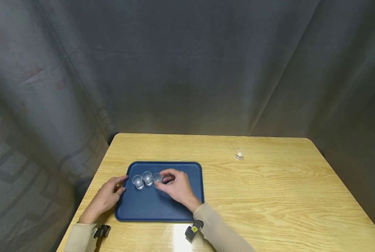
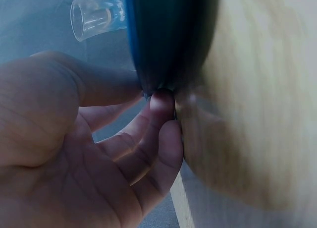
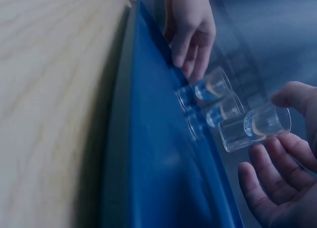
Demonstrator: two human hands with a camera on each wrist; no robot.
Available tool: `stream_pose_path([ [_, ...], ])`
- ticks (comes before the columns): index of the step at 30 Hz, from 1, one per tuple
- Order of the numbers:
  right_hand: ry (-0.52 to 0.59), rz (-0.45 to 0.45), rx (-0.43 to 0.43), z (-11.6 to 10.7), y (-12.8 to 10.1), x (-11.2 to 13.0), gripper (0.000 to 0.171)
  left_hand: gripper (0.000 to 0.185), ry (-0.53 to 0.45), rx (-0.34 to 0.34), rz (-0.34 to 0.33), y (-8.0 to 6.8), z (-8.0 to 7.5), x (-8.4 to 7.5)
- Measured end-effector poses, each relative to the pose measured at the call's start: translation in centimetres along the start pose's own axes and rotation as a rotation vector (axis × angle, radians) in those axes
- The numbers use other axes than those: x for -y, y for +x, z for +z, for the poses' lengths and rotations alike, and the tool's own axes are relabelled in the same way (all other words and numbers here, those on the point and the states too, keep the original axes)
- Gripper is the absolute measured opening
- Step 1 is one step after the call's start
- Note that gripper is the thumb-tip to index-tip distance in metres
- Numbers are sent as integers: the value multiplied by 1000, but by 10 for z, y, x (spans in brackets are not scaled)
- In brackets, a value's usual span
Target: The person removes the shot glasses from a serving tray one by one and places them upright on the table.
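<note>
Tray (image 1: 162, 206): three glasses (image 1: 147, 178) in a row; fourth glass (image 1: 240, 153) apart on bench (image 1: 269, 196). Right hand (image 1: 176, 187) pinches the third glass (image 1: 157, 178); left hand (image 1: 107, 196) grips the tray's edge.

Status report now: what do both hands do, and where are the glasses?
Left hand grips blue tray edge. Right hand fingers around third glass in row on tray. Fourth glass apart on table. Nothing blocking.
</note>
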State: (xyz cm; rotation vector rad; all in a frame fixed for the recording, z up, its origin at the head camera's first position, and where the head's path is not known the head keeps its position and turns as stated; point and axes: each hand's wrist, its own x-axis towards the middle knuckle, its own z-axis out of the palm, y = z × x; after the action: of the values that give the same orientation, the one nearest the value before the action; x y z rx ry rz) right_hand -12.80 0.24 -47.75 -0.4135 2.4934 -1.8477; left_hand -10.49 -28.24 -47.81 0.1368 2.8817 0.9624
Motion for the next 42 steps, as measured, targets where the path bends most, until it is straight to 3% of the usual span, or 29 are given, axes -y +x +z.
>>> stream_pose_path([
  [22,29,90,-239,-77,11,-21,32,47,-4,9,-8,0,0,-1],
  [42,19,155,-384,-148,7,-50,36,47,-8,0,6,-1,0,1],
])
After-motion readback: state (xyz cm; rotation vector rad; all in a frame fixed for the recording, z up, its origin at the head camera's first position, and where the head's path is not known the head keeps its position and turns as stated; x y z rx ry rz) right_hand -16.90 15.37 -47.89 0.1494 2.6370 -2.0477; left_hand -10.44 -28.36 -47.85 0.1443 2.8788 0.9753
